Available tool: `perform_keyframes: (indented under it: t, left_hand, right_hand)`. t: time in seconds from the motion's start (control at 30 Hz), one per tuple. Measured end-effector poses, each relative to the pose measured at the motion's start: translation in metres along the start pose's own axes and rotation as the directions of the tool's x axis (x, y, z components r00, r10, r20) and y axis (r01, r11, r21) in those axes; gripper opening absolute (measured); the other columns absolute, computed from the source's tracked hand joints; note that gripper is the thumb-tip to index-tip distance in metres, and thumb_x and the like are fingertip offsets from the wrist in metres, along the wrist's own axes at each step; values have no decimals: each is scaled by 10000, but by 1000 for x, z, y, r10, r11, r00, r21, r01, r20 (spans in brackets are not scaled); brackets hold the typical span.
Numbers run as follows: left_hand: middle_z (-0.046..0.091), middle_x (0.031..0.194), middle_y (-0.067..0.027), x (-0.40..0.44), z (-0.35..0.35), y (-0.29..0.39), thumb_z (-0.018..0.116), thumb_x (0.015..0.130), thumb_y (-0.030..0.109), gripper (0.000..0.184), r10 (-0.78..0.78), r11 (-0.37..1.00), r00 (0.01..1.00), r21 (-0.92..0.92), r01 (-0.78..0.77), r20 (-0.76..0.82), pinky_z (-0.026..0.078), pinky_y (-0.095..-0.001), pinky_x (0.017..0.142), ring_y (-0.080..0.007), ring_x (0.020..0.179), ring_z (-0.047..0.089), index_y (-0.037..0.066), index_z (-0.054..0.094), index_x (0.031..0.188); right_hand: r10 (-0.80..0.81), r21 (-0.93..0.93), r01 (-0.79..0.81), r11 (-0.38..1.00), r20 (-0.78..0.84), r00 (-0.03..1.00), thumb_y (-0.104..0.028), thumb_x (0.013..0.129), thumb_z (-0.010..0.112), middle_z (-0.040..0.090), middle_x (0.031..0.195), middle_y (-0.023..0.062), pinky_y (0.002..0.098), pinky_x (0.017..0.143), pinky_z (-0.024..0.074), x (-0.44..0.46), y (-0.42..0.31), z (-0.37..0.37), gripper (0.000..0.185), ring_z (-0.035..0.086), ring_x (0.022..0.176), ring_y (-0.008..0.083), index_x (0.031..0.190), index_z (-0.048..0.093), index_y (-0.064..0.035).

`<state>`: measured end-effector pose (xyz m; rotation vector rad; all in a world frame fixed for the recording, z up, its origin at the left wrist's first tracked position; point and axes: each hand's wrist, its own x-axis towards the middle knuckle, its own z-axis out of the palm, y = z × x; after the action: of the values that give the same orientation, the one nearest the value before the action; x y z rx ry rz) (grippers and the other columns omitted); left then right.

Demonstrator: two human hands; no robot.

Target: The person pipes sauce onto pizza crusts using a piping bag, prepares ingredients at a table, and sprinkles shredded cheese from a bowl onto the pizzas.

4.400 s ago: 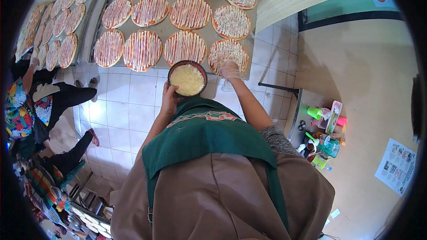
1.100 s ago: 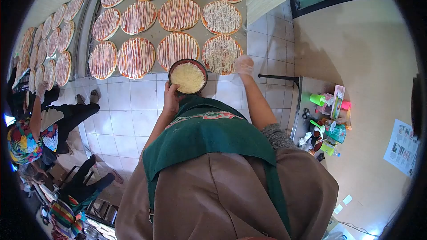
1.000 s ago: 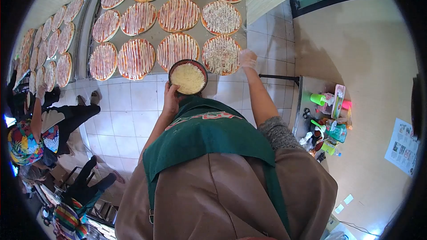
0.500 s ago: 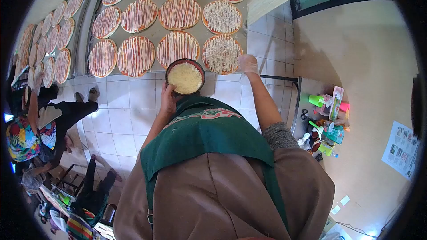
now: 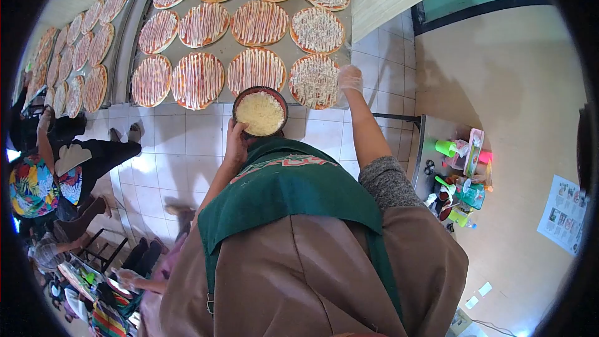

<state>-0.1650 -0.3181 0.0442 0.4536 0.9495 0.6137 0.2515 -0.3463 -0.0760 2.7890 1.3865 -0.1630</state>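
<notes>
My left hand (image 5: 237, 140) grips the rim of a dark round bowl (image 5: 278, 126) of pale grated cheese (image 5: 259, 113), just in front of the green apron. My right hand (image 5: 350, 79), in a clear plastic glove, is at the right edge of a pizza (image 5: 315, 82) strewn with white shreds. Its fingers are small and blurred by the glove, so their pose is unclear. Left of that pizza lies another one (image 5: 256, 70) with pale and red stripes, its lower edge close to the bowl.
More pizzas stand in rows on the metal table (image 5: 232, 1) and on a second table (image 5: 128, 31) at the left. Several people are at the left. A side table (image 5: 429, 143) at the right holds cups and bottles. A tiled floor (image 5: 168, 143) lies below.
My right hand has moved from on top of the near right pizza to its right edge. The bowl stays in my left hand. Another person in pink has come into view at the lower left.
</notes>
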Motion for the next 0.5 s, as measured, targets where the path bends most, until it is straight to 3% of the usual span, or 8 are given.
perform_keyframes:
  t: [0.1, 0.2, 0.3, 0.4, 0.5]
  left_hand:
    - [531, 1077, -69, -5, 2, -1, 511, 786, 148, 410, 33, 999, 999, -22, -33, -31, 494, -343, 682, -202, 903, 578, 105, 382, 1173]
    - [525, 1081, -79, -5, -4, -4, 507, 787, 142, 406, 26, 999, 999, -44, -27, -27, 502, -359, 674, -213, 919, 570, 101, 379, 1170]
    - [525, 1076, -88, -8, -1, -3, 503, 788, 136, 406, 24, 999, 997, -37, -27, -70, 504, -373, 676, -220, 919, 566, 93, 377, 1171]
    - [524, 1056, -87, -14, 7, 4, 503, 786, 135, 412, 24, 999, 997, -31, -26, -68, 503, -368, 681, -221, 903, 567, 87, 372, 1174]
    - [521, 1038, -87, 1, -2, -6, 512, 779, 134, 428, 53, 997, 997, -46, -56, -49, 511, -364, 660, -218, 881, 571, 84, 366, 1179]
  right_hand:
    - [-188, -111, 197, 974, 80, 979, -218, 766, 488, 647, 784, 169, 419, 652, 507, -6, -28, -26, 256, 637, 731, 328, 763, 671, -39]
    - [-123, -71, 138, 988, 183, 975, -222, 775, 480, 649, 793, 160, 419, 665, 505, -10, -52, -30, 254, 637, 746, 325, 782, 674, -58]
    - [-216, -32, 218, 975, 64, 974, -255, 792, 465, 651, 772, 146, 421, 659, 495, -13, -58, -30, 271, 635, 721, 316, 752, 670, -82]
    - [-219, 192, 214, 958, 3, 976, -300, 815, 443, 650, 738, 129, 418, 649, 486, -10, -66, -48, 308, 629, 681, 297, 753, 666, -97]
    - [-236, 252, 208, 945, 88, 968, -294, 814, 491, 647, 699, 112, 408, 628, 481, -7, -80, -69, 265, 622, 644, 268, 756, 667, -104]
